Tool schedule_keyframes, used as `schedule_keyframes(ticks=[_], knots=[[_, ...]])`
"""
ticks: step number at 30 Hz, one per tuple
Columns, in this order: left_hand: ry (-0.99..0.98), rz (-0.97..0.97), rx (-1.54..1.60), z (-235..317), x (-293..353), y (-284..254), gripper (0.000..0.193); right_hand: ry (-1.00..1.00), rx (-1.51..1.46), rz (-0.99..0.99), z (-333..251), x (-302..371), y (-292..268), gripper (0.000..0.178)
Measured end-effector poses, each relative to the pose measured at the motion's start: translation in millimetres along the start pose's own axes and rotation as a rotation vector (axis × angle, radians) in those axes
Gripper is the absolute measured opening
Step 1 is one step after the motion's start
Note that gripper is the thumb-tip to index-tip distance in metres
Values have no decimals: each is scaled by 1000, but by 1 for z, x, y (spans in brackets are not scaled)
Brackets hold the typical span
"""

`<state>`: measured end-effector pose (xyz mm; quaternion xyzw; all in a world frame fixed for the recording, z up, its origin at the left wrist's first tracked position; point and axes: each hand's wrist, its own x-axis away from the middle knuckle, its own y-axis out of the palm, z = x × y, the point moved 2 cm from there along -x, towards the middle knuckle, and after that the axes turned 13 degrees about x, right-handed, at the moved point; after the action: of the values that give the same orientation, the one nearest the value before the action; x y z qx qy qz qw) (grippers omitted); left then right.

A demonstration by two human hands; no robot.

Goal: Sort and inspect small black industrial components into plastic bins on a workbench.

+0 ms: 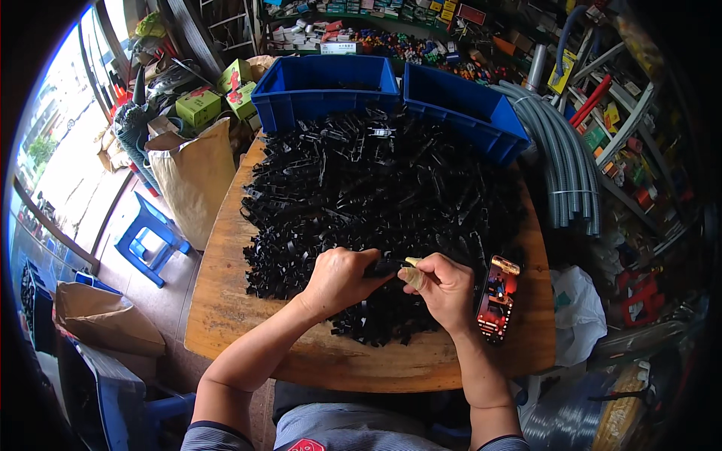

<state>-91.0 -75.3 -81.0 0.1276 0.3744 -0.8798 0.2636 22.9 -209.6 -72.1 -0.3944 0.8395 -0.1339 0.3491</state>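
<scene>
I see a hardware shop: crowded shelves [361, 30] of small boxed goods, coiled grey hoses [571, 173], blue bins [323, 90], and a wooden table [226, 301] heaped with black plastic parts [376, 188].

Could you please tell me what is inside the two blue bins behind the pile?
The left blue bin shows a few black parts; the right blue bin's inside is hidden by its wall.

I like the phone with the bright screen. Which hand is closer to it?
Right. The right hand is just beside the phone, a little to its left. The left hand is farther left, over the pile of black plastic pieces.
</scene>
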Motion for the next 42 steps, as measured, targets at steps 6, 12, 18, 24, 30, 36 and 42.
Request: schedule_keyframes(ticks=[6, 12, 18, 24, 30, 36, 42], knots=[[80, -123, -166, -5, 2, -8, 27, -107, 104, -164, -4, -4, -2, 22], [182, -186, -191, 0, 6, -8, 23, -131, 80, -235, -2, 6, 6, 27], [77, -194, -121, -1, 8, -4, 24, -273, 246, -202, -12, 3, 6, 32], [-117, -350, -115, 4, 11, 1, 30, -561, 800, -212, -16, 17, 9, 39], [-314, -430, -77, 8, -5, 0, 34, -298, 765, -212, -2, 4, -3, 38], [-44, -222, 116, -23, -89, -19, 44, -50, 634, -44, 41, -4, -45, 31], [187, 281, 85, -29, -273, -30, 48, -178, 618, -102, 42, 1, 31, 29]])
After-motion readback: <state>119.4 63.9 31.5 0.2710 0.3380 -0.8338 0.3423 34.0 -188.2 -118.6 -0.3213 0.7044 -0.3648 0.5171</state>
